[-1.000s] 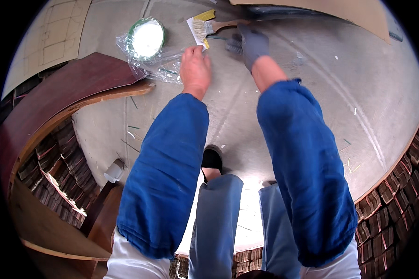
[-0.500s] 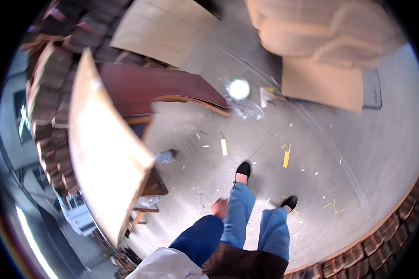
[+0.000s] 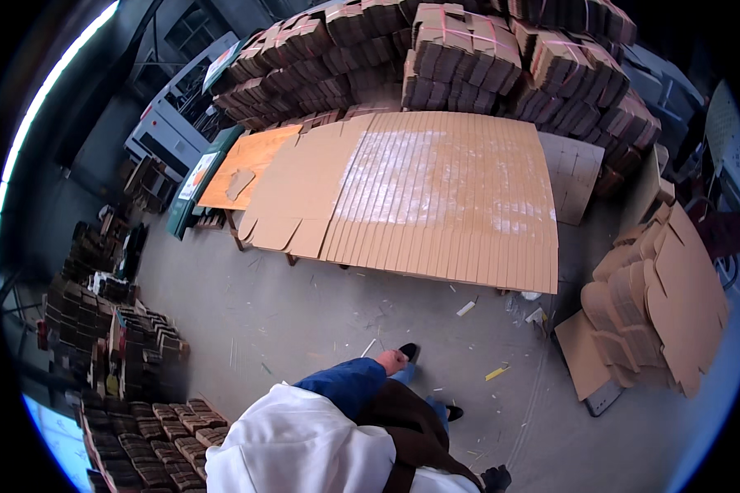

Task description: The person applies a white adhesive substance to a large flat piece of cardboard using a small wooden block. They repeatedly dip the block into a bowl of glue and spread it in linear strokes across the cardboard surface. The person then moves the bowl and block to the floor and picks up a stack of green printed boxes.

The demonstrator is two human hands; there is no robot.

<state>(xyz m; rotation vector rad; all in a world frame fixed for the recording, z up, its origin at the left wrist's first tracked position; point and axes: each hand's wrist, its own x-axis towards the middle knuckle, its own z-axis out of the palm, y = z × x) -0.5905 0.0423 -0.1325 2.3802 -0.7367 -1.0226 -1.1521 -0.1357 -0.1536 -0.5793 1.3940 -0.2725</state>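
My left hand (image 3: 392,361) hangs in front of me at the end of a blue sleeve, fingers curled, with nothing visible in it. It is close above my black shoe (image 3: 409,352) and touches nothing I can see. A dark shape at the lower edge, seemingly my right hand (image 3: 495,478) in a black glove, is too small and dark to read its fingers. Ahead stands a long table covered with overlapping cardboard sheets (image 3: 444,197), fanned in narrow strips with whitish, shiny smears. One wider cardboard sheet (image 3: 300,189) lies at their left end.
Tied bundles of cardboard (image 3: 460,57) are piled behind the table. A leaning stack of cut cardboard (image 3: 641,304) stands at right. More bundles (image 3: 152,435) fill the lower left. A green bin (image 3: 201,185) stands by an orange board (image 3: 251,168). Scraps, including a yellow strip (image 3: 496,373), litter the floor.
My view has swung round and up. The cardboard-covered table now lies across the front, and the cardboard stack sits lower at the right. My left hand stays low and curled.
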